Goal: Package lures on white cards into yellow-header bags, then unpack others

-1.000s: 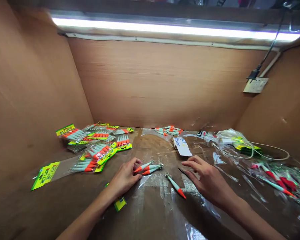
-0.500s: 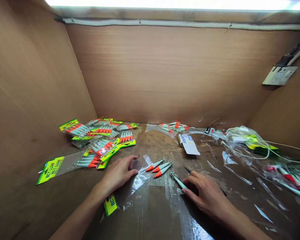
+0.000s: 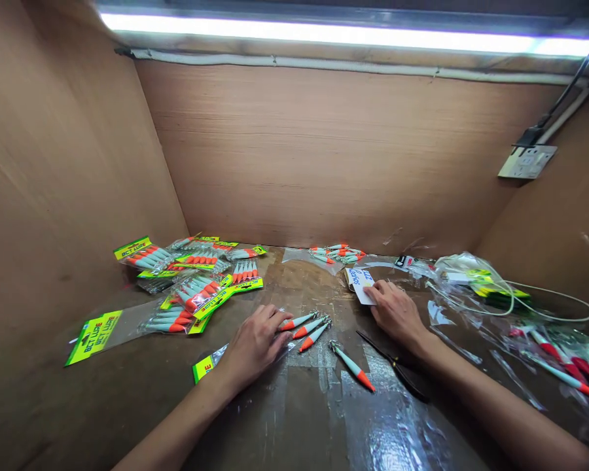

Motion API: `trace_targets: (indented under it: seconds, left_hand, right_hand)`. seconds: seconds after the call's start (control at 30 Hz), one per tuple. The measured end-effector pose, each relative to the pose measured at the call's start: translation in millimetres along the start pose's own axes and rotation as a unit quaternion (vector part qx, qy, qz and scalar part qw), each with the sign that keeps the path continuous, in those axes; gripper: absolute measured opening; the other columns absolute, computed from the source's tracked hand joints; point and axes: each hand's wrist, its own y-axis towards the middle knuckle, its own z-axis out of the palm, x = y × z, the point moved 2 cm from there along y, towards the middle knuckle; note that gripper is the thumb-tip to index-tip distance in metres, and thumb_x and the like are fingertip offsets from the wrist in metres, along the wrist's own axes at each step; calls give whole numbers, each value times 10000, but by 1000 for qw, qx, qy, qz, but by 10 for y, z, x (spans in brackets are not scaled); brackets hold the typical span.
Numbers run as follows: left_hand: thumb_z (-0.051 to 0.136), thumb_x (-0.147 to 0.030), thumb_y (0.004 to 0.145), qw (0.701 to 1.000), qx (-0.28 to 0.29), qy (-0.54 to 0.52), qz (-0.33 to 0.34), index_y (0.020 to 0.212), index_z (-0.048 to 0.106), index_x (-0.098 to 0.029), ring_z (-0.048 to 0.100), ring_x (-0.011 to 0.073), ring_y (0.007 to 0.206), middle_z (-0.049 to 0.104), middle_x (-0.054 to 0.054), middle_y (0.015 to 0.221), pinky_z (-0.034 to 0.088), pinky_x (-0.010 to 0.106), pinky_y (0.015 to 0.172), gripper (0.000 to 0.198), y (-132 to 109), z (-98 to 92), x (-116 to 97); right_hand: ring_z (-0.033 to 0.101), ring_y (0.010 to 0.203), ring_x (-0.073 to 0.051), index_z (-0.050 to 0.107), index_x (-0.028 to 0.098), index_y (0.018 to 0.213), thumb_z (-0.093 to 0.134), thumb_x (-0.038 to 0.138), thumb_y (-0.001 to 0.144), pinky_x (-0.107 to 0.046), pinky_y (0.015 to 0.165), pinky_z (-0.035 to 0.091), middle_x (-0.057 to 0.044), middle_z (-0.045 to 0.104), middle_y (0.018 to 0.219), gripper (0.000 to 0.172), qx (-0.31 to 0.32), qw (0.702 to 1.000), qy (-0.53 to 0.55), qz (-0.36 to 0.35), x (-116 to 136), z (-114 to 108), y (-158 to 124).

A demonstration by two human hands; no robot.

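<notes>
My left hand (image 3: 256,343) lies flat on a clear plastic bag with a yellow label (image 3: 204,368). Its fingertips touch the orange ends of three orange-and-pale-green fishing lures (image 3: 305,325) lying side by side on the wooden table. A single lure (image 3: 353,367) lies apart, just right of them. My right hand (image 3: 395,311) reaches farther back, fingers spread, with its fingertips on a white card with blue writing (image 3: 359,280). A thin black tool (image 3: 396,370) lies under my right wrist.
Several packed lure bags with yellow labels (image 3: 196,281) are piled at the left, and one more (image 3: 94,335) lies nearer. Loose lures (image 3: 336,252) sit at the back wall. Clear bags and a white cord (image 3: 471,278) and more lures (image 3: 562,369) crowd the right. A wall socket (image 3: 527,161) is mounted on the right wall.
My right hand left the single lure and moved back onto the white card. My left hand moved right, to the three lures. The single lure now shows its full length.
</notes>
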Motion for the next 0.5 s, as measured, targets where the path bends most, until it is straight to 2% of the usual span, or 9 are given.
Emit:
trace_targets:
  seconds: [0.1,0.17,0.2,0.23,0.3,0.37,0.43,0.5]
  left_hand:
    - [517,-305,969,999,-42,-6,-12,1299,554,-272,567,250,1089,607,72,1149,471,380,932,334,0,-39,13]
    - [540,-293,957,996,-90,-9,-22,1402,455,-284,538,258,1186,574,78,1255,451,402,1004,453,3,-89,-10]
    - [559,-287,946,993,-116,-8,-24,1444,397,-288,510,266,1241,544,84,1320,430,419,1044,524,2,-117,-30]
    - [582,-288,931,990,-140,-2,-20,1476,342,-288,476,277,1294,505,92,1385,404,439,1082,596,0,-145,-56]
    - [648,-325,887,985,-169,19,9,1521,247,-278,391,317,1384,404,115,1499,347,488,1138,752,-8,-191,-123]
    - [717,-388,827,983,-163,48,62,1551,174,-256,299,364,1442,311,137,1571,288,534,1173,914,-20,-209,-197]
    - [760,-445,775,983,-121,73,114,1568,130,-232,249,385,1464,294,146,1589,234,563,1193,1035,-31,-200,-261]
    - [767,-446,761,985,-70,79,134,1576,106,-225,296,365,1449,358,138,1562,219,558,1202,1072,-37,-177,-297]
  right_hand:
    - [587,959,-245,709,184,1017,486,200,922,-325,822,435,-105,671,1011,244,-72,994,76,29,-91,-136,155]
    - [605,919,-233,708,167,1022,488,302,953,-315,796,445,-96,691,995,267,-121,968,200,86,-123,-298,210]
    - [614,871,-223,706,160,1028,503,360,952,-306,755,453,-86,702,969,295,-113,947,281,111,-108,-369,223]
    - [618,810,-211,707,152,1025,527,409,939,-294,705,457,-75,710,925,325,-79,919,364,129,-63,-424,226]
    - [611,715,-187,716,139,992,601,458,887,-276,638,458,-52,714,837,355,33,849,508,139,123,-486,195]
    - [614,700,-173,731,135,936,677,451,831,-275,659,474,-40,712,801,336,130,783,597,116,388,-501,126]
    - [602,686,-151,741,138,889,703,446,816,-262,666,474,-34,707,793,319,178,743,639,86,639,-484,52]
    - [545,605,-114,737,136,862,694,465,829,-229,580,433,-20,679,750,333,195,729,652,72,810,-453,0]
